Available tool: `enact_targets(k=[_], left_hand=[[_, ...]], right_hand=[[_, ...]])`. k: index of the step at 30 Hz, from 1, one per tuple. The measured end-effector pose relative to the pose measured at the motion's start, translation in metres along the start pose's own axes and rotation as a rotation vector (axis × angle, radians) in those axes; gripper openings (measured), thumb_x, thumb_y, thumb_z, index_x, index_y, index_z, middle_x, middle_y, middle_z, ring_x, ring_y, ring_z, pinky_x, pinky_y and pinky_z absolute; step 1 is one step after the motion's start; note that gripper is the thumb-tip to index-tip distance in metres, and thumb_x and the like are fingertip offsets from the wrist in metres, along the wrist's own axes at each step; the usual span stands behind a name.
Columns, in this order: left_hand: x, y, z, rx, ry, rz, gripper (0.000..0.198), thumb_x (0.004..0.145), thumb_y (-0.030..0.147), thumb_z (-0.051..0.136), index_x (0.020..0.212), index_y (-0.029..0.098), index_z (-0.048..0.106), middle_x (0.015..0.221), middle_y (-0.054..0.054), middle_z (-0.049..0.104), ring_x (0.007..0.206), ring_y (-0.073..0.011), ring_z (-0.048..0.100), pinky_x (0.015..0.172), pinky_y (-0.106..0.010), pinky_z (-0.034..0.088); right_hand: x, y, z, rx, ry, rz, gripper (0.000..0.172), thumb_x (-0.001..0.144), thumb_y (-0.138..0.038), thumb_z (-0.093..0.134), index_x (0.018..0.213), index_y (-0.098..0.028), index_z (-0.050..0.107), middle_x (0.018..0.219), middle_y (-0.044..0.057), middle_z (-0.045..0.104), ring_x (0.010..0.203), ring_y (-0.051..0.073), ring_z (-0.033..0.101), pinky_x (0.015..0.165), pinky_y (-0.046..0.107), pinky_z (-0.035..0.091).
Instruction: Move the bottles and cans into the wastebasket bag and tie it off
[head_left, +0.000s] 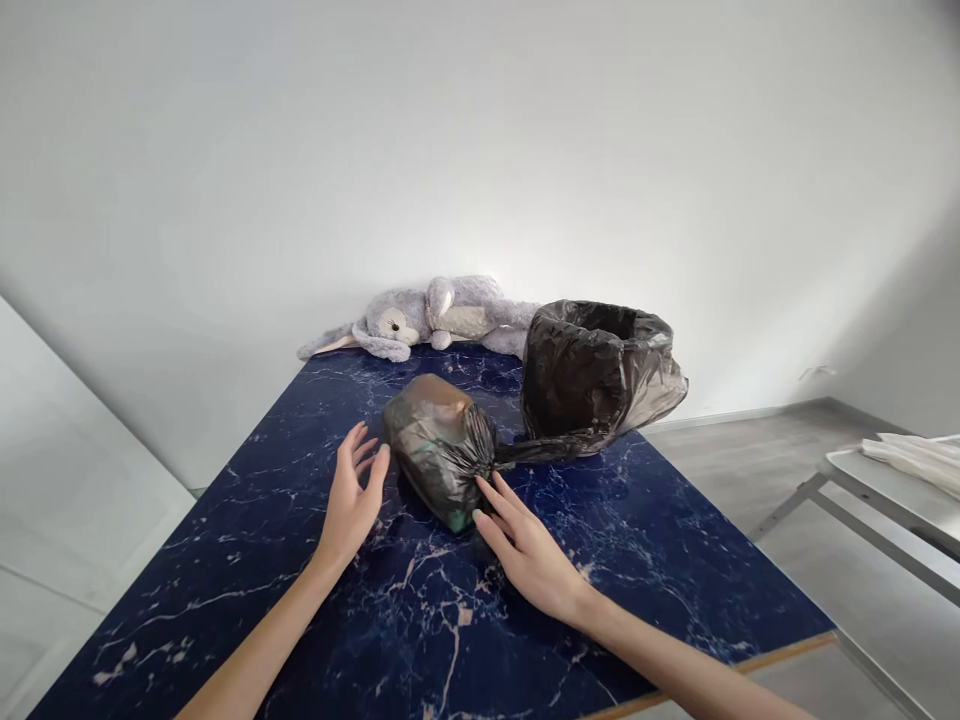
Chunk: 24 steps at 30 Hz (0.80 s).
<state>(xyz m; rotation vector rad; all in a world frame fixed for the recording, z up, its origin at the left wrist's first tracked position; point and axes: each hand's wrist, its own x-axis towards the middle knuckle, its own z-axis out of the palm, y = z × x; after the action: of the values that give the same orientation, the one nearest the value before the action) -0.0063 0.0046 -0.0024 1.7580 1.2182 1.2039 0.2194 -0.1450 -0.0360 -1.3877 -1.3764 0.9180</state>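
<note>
A knotted dark plastic bag (pixel 439 445) with something brown and green inside lies in the middle of the dark blue marble table (pixel 637 560). My left hand (pixel 352 500) rests flat just left of the bag, fingers spread and close to its side. My right hand (pixel 525 545) lies on the table at the bag's near right side, fingers stretched out and touching it below the knot. Neither hand holds anything. The bag's twisted tail runs right toward a bin lined with a black bag (pixel 592 375).
A grey plush rabbit (pixel 435 318) lies at the table's far edge against the white wall. A light table with white cloth (pixel 911 465) stands at the right over a grey floor.
</note>
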Motion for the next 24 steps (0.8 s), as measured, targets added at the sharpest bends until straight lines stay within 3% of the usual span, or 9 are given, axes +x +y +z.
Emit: enact_targets(k=[2, 5, 8, 11, 13, 19, 21, 24], left_hand=[[-0.001, 0.000, -0.001, 0.109, 0.106, 0.113, 0.067, 0.106, 0.058, 0.056, 0.163, 0.029, 0.034, 0.167, -0.019, 0.040, 0.151, -0.0388, 0.047, 0.117, -0.059, 0.049], [-0.005, 0.001, 0.000, 0.298, 0.165, 0.446, 0.050, 0.108, 0.044, 0.056, 0.153, 0.025, 0.045, 0.162, -0.020, 0.040, 0.155, -0.0370, 0.040, 0.123, -0.058, 0.041], [-0.011, 0.003, 0.003, 0.448, 0.056, 0.647, 0.034, 0.109, 0.031, 0.056, 0.142, 0.026, 0.054, 0.156, -0.016, 0.049, 0.152, -0.0342, 0.042, 0.125, -0.056, 0.038], [-0.016, 0.005, 0.007, 0.534, -0.087, 0.729, 0.032, 0.109, 0.024, 0.056, 0.141, 0.028, 0.055, 0.152, -0.011, 0.058, 0.148, -0.0314, 0.046, 0.123, -0.054, 0.037], [-0.018, 0.006, 0.008, 0.566, -0.145, 0.745, 0.034, 0.109, 0.022, 0.055, 0.143, 0.029, 0.054, 0.151, -0.008, 0.061, 0.148, -0.0302, 0.046, 0.123, -0.052, 0.037], [-0.020, 0.003, 0.009, 0.602, -0.199, 0.729, 0.039, 0.109, 0.019, 0.051, 0.147, 0.029, 0.053, 0.148, -0.007, 0.065, 0.146, -0.0298, 0.048, 0.119, -0.050, 0.040], [-0.020, 0.003, 0.009, 0.606, -0.191, 0.720, 0.037, 0.109, 0.020, 0.051, 0.145, 0.028, 0.055, 0.141, -0.008, 0.067, 0.141, -0.0304, 0.052, 0.115, -0.049, 0.043], [-0.022, 0.004, 0.009, 0.610, -0.167, 0.717, 0.031, 0.108, 0.021, 0.053, 0.139, 0.026, 0.058, 0.129, -0.010, 0.069, 0.130, -0.0307, 0.058, 0.108, -0.048, 0.047]], right_hand=[[0.016, 0.003, 0.009, 0.072, -0.026, -0.087, 0.064, 0.108, -0.059, 0.054, 0.165, -0.033, 0.046, 0.179, 0.007, 0.026, 0.161, 0.032, 0.036, 0.126, 0.050, 0.043], [0.031, 0.005, 0.016, 0.180, -0.028, -0.211, 0.051, 0.110, -0.047, 0.053, 0.158, -0.029, 0.054, 0.166, 0.012, 0.050, 0.147, 0.028, 0.057, 0.119, 0.046, 0.052], [0.036, 0.003, 0.014, 0.220, 0.027, -0.275, 0.036, 0.111, -0.038, 0.049, 0.144, -0.027, 0.060, 0.147, 0.011, 0.067, 0.125, 0.024, 0.073, 0.100, 0.040, 0.063], [0.034, -0.001, 0.008, 0.119, 0.124, -0.285, 0.024, 0.110, -0.031, 0.048, 0.125, -0.025, 0.066, 0.121, 0.008, 0.075, 0.099, 0.021, 0.078, 0.079, 0.033, 0.063], [0.032, -0.002, 0.006, 0.029, 0.169, -0.296, 0.021, 0.108, -0.026, 0.048, 0.120, -0.025, 0.066, 0.110, 0.007, 0.073, 0.089, 0.019, 0.076, 0.076, 0.033, 0.061], [0.030, -0.001, 0.010, -0.094, 0.096, -0.302, 0.030, 0.104, -0.021, 0.048, 0.129, -0.028, 0.064, 0.155, 0.013, 0.046, 0.093, 0.016, 0.074, 0.079, 0.035, 0.063], [0.029, 0.000, 0.011, -0.118, 0.080, -0.307, 0.033, 0.103, -0.019, 0.048, 0.131, -0.029, 0.062, 0.161, 0.013, 0.040, 0.096, 0.016, 0.074, 0.080, 0.036, 0.064], [0.029, 0.003, 0.012, -0.139, 0.057, -0.329, 0.037, 0.101, -0.014, 0.048, 0.133, -0.029, 0.060, 0.160, 0.012, 0.042, 0.097, 0.016, 0.074, 0.079, 0.035, 0.064]])
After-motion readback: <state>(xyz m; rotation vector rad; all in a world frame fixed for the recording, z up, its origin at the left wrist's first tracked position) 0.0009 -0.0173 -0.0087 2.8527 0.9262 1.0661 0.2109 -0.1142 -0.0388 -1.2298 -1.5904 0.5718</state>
